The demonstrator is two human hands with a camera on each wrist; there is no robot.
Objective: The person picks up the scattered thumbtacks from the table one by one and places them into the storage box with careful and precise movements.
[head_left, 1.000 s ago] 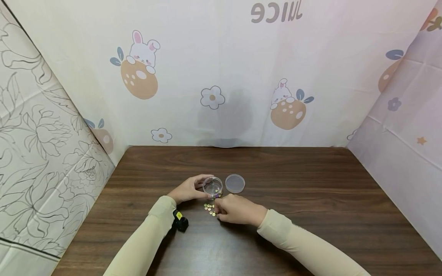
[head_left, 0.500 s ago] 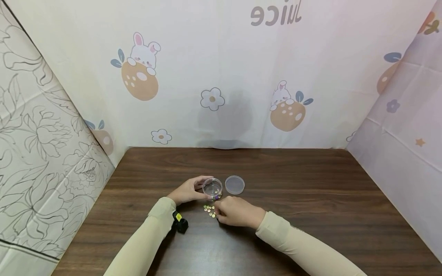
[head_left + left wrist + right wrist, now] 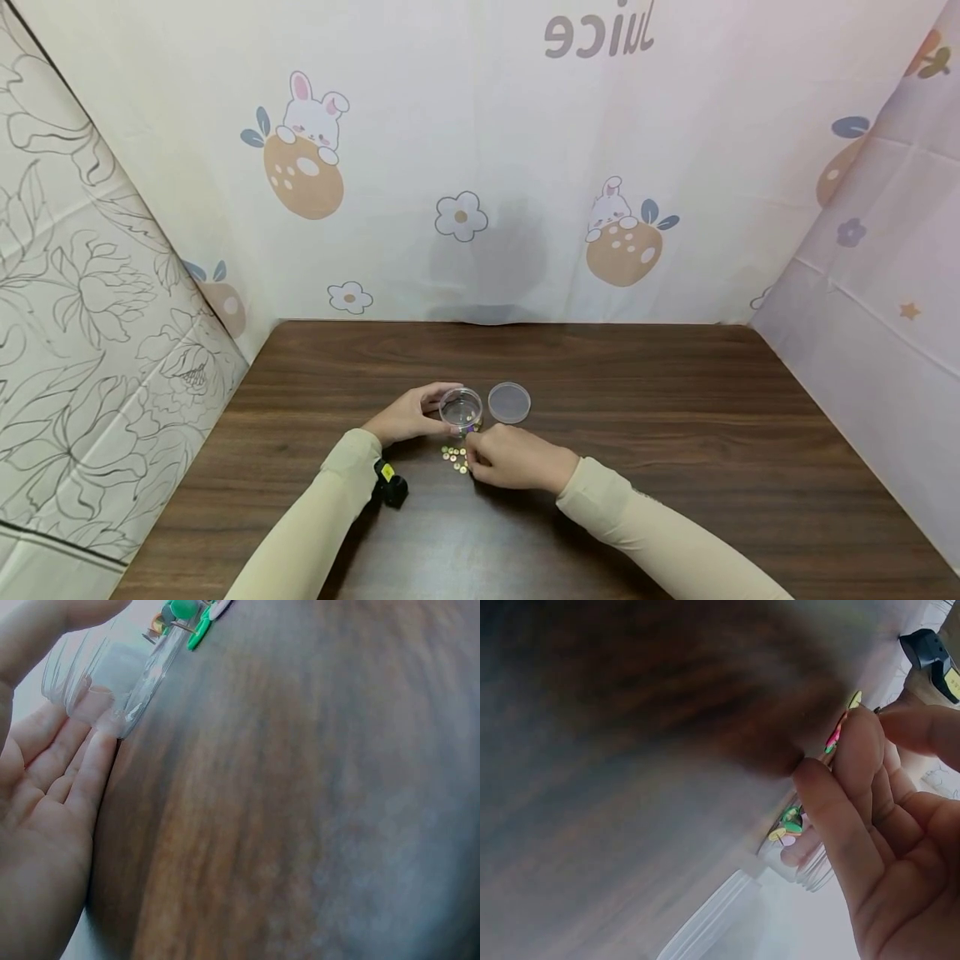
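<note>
My left hand [image 3: 407,415] holds a small clear round jar [image 3: 459,407] on the table, thumb on the near side and fingers round the far side. Inside it are several coloured thumbtacks [image 3: 182,609], with green heads foremost in the left wrist view. Loose thumbtacks [image 3: 453,454] lie in a small cluster just in front of the jar. At the right side of that cluster, my right hand [image 3: 519,458] is down at the tabletop. Its thumb and index fingertip [image 3: 862,724] pinch a tiny dark-looking piece, apparently a thumbtack, mostly hidden by the fingers.
The jar's clear round lid [image 3: 509,403] lies flat on the table, right of the jar. A black wrist camera [image 3: 393,487] with a yellow label sits at my left wrist. The brown wooden table [image 3: 675,400] runs back to a printed curtain [image 3: 390,167].
Both hands stay almost in place. The right hand's fingers shift slightly beside the loose thumbtacks, while the jar and lid keep their places on the table.
</note>
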